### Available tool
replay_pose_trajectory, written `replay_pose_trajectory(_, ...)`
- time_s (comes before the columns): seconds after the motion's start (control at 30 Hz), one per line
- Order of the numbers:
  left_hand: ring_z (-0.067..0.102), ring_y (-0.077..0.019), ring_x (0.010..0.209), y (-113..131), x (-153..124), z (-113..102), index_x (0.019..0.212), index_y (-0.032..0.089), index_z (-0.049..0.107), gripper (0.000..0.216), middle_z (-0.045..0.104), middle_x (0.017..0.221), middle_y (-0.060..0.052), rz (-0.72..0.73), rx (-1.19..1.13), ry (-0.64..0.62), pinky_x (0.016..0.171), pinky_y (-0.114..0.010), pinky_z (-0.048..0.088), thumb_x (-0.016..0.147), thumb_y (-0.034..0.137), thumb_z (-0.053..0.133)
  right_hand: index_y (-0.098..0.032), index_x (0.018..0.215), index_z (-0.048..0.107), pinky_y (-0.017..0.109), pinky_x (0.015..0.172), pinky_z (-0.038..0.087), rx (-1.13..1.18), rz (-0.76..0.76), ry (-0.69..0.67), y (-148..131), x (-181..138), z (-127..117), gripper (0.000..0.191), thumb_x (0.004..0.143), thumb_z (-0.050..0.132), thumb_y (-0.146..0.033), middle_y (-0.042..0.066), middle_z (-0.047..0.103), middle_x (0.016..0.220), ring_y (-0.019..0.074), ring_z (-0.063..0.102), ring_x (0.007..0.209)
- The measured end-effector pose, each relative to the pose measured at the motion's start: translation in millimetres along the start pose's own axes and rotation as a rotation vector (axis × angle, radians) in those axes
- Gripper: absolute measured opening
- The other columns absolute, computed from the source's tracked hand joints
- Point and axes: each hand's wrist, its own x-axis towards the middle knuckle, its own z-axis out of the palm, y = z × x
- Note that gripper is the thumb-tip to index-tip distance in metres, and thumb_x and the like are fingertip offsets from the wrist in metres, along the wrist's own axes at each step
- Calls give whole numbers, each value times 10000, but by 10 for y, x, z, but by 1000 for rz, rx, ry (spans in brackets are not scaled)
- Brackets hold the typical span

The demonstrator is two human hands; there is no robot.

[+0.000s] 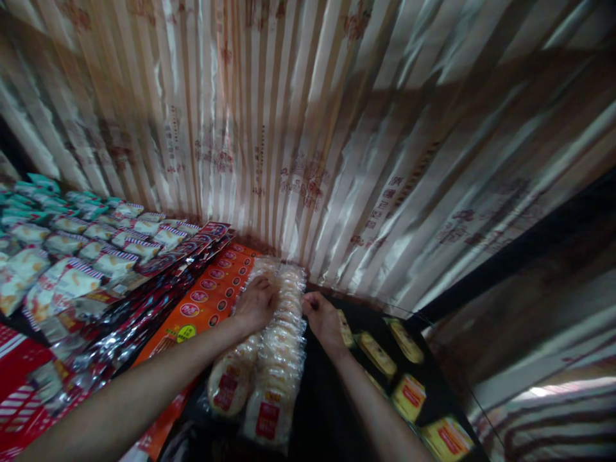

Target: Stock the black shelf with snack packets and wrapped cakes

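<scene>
Two long rows of round, pale, flat pastries in clear wrappers run away from me, a left row and a right row. Red labels show on the nearest packs. My left hand lies over the far part of the left row, its fingers curled down onto the wrapped pastries at the edge of the right row. Beside the right row's far end is my right hand, thumb and fingers pinched together. What that pinch holds, if anything, is too blurred to tell.
An orange printed sheet lies left of the rows. Beyond it are stacked glossy dark-red packs and many white snack bags. Yellow-labelled packs sit on the black surface at right. A pleated printed sheet hangs behind.
</scene>
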Motion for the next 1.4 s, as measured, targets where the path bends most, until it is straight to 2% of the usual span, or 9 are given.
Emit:
replay_pose_trajectory(0.1, 521, -199, 973, 12, -2, -23, 800, 181, 635, 205, 631, 842, -57, -10, 8, -1, 931, -368, 418, 851, 152, 439, -225, 672, 573, 285, 586, 443, 85, 26, -24, 13, 0, 30, 234, 693, 507, -449, 10, 619, 628, 176, 573, 591)
replay_pose_trajectory(0.3, 510, -198, 1003, 51, 18, -53, 758, 186, 656, 185, 635, 845, -46, -2, 29, -53, 1019, -369, 346, 824, 174, 484, -224, 791, 534, 305, 560, 482, 275, 127, -3, -25, -101, -2, 315, 675, 545, -516, -2, 604, 625, 183, 590, 569)
replay_pose_trajectory(0.47, 521, -188, 977, 48, 20, -40, 721, 192, 665, 189, 635, 833, -38, -24, 9, -84, 1007, -367, 356, 802, 162, 497, -219, 669, 573, 285, 613, 452, 158, 24, -53, -2, -193, -36, 308, 715, 532, -520, 1, 606, 622, 161, 555, 598)
replay_pose_trajectory(0.7, 529, -186, 968, 61, -12, -61, 705, 189, 660, 205, 641, 826, -39, -40, -25, -65, 1012, -377, 359, 799, 134, 485, -219, 665, 623, 285, 652, 443, 193, 31, -154, 74, -137, 12, 255, 679, 574, -469, 6, 647, 663, 171, 576, 649)
replay_pose_trajectory(1.07, 544, -180, 944, 20, 69, -65, 703, 185, 651, 170, 643, 828, -35, -44, -26, -39, 1029, -375, 344, 768, 101, 519, -224, 661, 594, 267, 610, 419, 141, 38, -31, 10, -132, 69, 241, 723, 514, -443, -7, 616, 622, 157, 543, 602)
replay_pose_trajectory(1.27, 505, -212, 976, 53, 64, -55, 719, 176, 659, 144, 627, 842, -55, -170, -41, -65, 877, -329, 435, 767, 123, 534, -214, 731, 575, 291, 623, 434, 137, 62, -17, -38, -158, 46, 274, 720, 520, -482, 11, 627, 665, 176, 570, 623)
replay_pose_trajectory(1.4, 503, -211, 951, 68, 64, -60, 726, 168, 664, 150, 622, 830, -63, -186, -35, -75, 862, -325, 429, 772, 129, 526, -223, 769, 562, 302, 647, 444, 90, 88, 41, -97, -260, -4, 294, 716, 550, -512, 21, 642, 720, 190, 590, 662)
